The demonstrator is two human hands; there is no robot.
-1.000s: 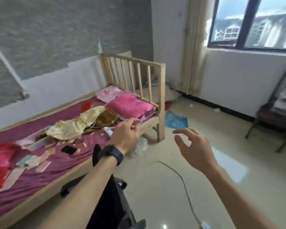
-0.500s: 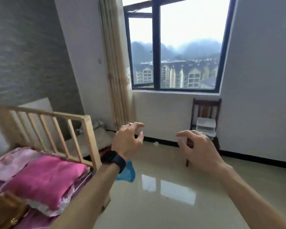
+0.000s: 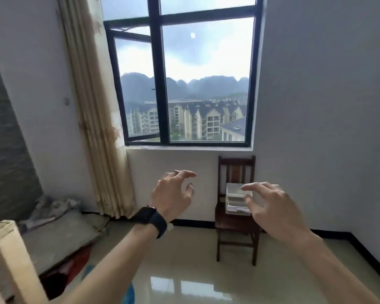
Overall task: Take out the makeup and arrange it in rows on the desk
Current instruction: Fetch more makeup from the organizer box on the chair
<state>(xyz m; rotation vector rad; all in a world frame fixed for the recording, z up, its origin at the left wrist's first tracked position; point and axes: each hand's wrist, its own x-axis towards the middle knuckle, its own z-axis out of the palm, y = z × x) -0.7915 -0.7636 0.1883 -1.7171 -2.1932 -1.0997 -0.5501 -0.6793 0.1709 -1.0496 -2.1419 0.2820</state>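
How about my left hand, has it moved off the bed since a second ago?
Yes. The left hand has swung right: it was left of the bed post then, and is well right of it now.

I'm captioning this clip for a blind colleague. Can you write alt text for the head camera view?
Two empty hands are held out, fingers loosely curled: the left hand, wearing a dark watch, and the right hand. Ahead, a dark wooden chair carries stacked white trays below a window with a beige curtain at its left.
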